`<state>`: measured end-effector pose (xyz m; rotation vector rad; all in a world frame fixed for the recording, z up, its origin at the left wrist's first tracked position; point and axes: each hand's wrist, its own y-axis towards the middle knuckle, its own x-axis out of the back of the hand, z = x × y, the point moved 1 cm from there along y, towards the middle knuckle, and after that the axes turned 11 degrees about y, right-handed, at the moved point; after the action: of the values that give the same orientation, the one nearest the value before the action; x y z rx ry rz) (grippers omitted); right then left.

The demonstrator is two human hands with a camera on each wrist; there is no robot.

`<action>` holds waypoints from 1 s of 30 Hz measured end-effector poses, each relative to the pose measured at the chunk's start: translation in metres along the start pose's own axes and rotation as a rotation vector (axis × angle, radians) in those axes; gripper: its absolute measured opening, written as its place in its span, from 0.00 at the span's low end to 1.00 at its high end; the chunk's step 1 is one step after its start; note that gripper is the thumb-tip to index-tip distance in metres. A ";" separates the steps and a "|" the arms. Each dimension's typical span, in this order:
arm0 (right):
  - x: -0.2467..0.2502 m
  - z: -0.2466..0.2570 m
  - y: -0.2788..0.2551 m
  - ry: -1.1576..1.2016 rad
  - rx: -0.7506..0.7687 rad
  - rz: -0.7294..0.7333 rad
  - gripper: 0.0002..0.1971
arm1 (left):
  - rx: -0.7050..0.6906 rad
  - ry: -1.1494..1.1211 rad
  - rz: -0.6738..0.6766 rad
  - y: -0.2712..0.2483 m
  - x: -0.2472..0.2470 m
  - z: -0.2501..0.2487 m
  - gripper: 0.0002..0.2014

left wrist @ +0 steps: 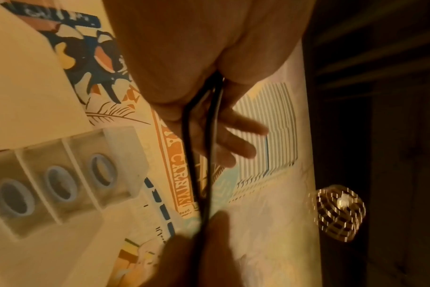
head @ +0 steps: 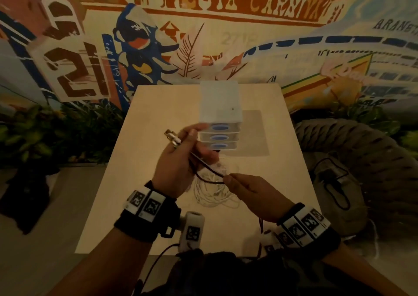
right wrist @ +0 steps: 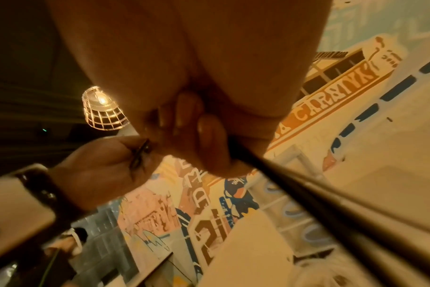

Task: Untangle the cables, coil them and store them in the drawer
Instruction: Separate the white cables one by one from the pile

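Coiling step is judged to be in hand: black cable (head: 204, 171) is held raised above the desk (head: 158, 119), between both hands. Left hand (head: 178, 160) is curled round the plug ends (head: 173, 140), which stick out past the thumb side; in the left wrist view two black strands run down from the palm, so a loop seems already gathered. Right hand (head: 251, 192) is pinching the same cable between thumb and forefinger, near the left hand, with the cable passed on below the right wrist. Neither grip is spread.

White cable (head: 214, 192) is left in a loose heap on the desk, under and between the hands; whether it is fully free of the black one cannot be told. Drawer unit (head: 219, 105) stands at the far side of the desk, three drawers with blue handles (head: 219, 128), all seen closed.

Next move, as judged: remaining slack is to be fed by the right hand round into the left hand's grip, loop kept even, trailing end kept out of the white heap. A drawer must be pulled open before anything is stored.
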<state>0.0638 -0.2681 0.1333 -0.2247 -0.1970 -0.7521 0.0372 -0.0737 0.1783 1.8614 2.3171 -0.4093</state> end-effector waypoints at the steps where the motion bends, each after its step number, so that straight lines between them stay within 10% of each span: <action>1: -0.004 -0.006 -0.001 0.022 -0.053 0.021 0.18 | -0.002 -0.047 -0.007 0.003 0.007 -0.004 0.14; 11: -0.031 -0.124 -0.050 -0.108 -0.433 -0.054 0.37 | 0.104 -0.090 -0.017 0.020 0.072 -0.010 0.21; 15: -0.031 -0.162 -0.085 -0.165 -0.570 -0.142 0.28 | 0.133 0.035 0.010 0.019 0.078 -0.002 0.27; 19: -0.031 -0.191 -0.108 -0.178 -0.619 -0.181 0.45 | 0.185 0.076 0.098 0.020 0.077 0.008 0.27; 23: -0.032 -0.191 -0.110 -0.231 -0.648 -0.084 0.22 | 0.244 0.103 0.106 0.021 0.076 0.022 0.28; 30: -0.006 -0.182 -0.086 -0.116 -0.637 0.049 0.18 | 0.308 0.103 0.018 0.024 0.068 0.032 0.27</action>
<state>0.0177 -0.3748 -0.0312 -0.8761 -0.0550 -0.7365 0.0432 -0.0153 0.1264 2.0806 2.4149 -0.7207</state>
